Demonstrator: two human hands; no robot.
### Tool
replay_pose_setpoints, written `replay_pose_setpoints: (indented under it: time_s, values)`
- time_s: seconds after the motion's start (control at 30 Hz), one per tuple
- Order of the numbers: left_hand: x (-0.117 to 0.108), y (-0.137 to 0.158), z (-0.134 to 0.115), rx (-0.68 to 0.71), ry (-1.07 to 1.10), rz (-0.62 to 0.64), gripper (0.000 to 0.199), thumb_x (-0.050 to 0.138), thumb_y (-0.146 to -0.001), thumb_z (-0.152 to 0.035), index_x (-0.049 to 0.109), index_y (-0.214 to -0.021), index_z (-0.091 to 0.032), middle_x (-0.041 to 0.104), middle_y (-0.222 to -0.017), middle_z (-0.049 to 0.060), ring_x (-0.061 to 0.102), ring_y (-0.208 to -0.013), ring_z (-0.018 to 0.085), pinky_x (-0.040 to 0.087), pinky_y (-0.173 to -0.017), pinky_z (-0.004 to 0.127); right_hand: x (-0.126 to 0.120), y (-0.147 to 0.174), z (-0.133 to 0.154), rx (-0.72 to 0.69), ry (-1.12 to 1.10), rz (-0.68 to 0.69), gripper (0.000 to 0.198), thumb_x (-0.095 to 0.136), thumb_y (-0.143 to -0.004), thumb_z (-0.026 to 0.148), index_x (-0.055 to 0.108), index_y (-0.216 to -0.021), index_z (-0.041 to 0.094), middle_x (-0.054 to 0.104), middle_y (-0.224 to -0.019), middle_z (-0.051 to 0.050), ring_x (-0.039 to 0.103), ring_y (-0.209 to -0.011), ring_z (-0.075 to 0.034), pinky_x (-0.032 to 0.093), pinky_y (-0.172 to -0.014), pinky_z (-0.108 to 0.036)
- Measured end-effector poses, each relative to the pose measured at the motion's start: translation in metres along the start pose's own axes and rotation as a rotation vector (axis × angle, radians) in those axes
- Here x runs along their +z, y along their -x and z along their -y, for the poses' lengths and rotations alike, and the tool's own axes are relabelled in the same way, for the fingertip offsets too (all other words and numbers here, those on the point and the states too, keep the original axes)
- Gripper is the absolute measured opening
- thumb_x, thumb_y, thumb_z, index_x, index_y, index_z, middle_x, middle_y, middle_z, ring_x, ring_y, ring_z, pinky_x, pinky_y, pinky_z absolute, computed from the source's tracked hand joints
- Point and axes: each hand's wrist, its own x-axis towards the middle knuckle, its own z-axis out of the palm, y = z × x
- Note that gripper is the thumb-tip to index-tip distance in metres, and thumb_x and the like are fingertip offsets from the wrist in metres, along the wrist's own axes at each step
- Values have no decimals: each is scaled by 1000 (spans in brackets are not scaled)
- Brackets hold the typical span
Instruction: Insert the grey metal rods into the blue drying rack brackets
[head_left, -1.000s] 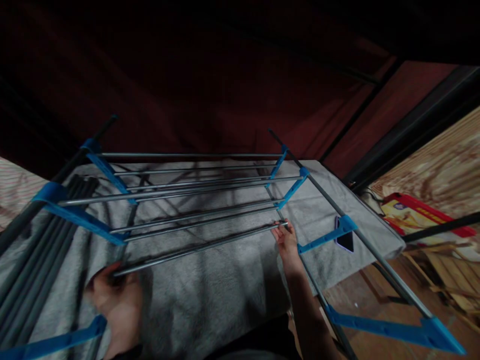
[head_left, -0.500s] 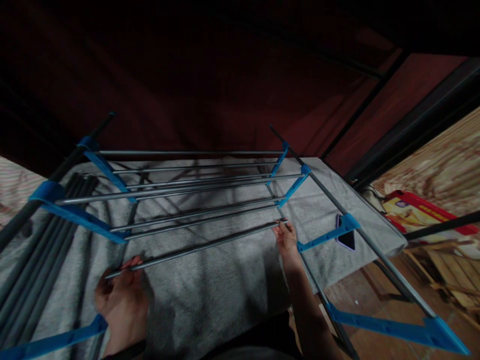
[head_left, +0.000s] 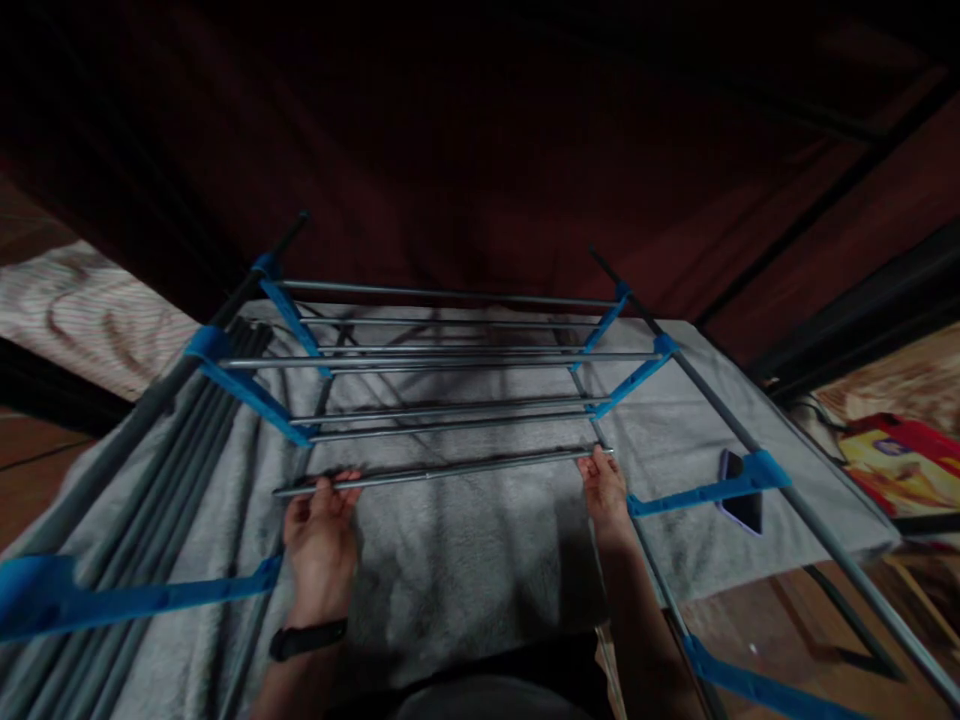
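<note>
A thin grey metal rod (head_left: 465, 468) runs crosswise in front of me, held at both ends. My left hand (head_left: 324, 520) is closed round its left part, and the rod's tip sticks out past the fingers. Near the other end, my right hand (head_left: 602, 485) pinches it. The rod lies between the two sides of a rack frame made of grey tubes and blue plastic brackets. Its ends are apart from the left bracket (head_left: 150, 598) and the right bracket (head_left: 705, 490). Several fitted crossbars (head_left: 450, 360) span the rack beyond my hands.
Several loose grey tubes (head_left: 161, 490) lie along the left side on a grey blanket (head_left: 480, 560). A phone (head_left: 741, 505) rests on the blanket behind the right bracket. Farther right is a red and yellow box (head_left: 900, 465). A dark red curtain (head_left: 450, 200) hangs behind the rack.
The view has shifted left, so the rack appears farther right. The rod's left end has come up, making it more level. Both hands keep hold of it.
</note>
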Motion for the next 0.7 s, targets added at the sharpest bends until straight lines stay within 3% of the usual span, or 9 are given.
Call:
replay_pose_setpoints:
  time_s: [0.07, 0.23, 0.53, 0.7]
  values:
    - [9, 9, 2, -67, 115, -15, 34, 87, -75, -38, 59, -88, -22, 74, -84, -2, 74, -86, 16, 61, -92, 34, -4, -1, -1, -2, 10, 20, 53, 99, -63, 44, 49, -66, 24, 57, -59, 12, 61, -58, -6, 61, -73, -20]
    - [19, 23, 12, -171, 174, 61, 33, 91, -73, -30, 65, -90, -19, 76, -88, 2, 76, -89, 18, 61, -89, 32, -12, -4, -3, -26, 32, 54, 51, 100, -60, 43, 54, -65, 22, 64, -69, 9, 66, -69, -8, 63, -80, -25]
    - [20, 25, 20, -234, 202, 116, 40, 97, -65, -30, 69, -89, -18, 78, -89, 5, 77, -90, 20, 60, -89, 33, -23, -9, -5, -47, 64, 100, 27, 92, -69, 32, 68, -79, 22, 74, -93, 1, 73, -95, -17, 56, -108, -45]
    - [18, 27, 19, -243, 209, 148, 40, 99, -62, -30, 70, -88, -17, 79, -92, 8, 77, -90, 20, 60, -87, 32, -31, -12, -5, -14, 76, 100, 28, 91, -68, 29, 73, -89, 23, 76, -102, 0, 73, -104, -16, 53, -114, -42]
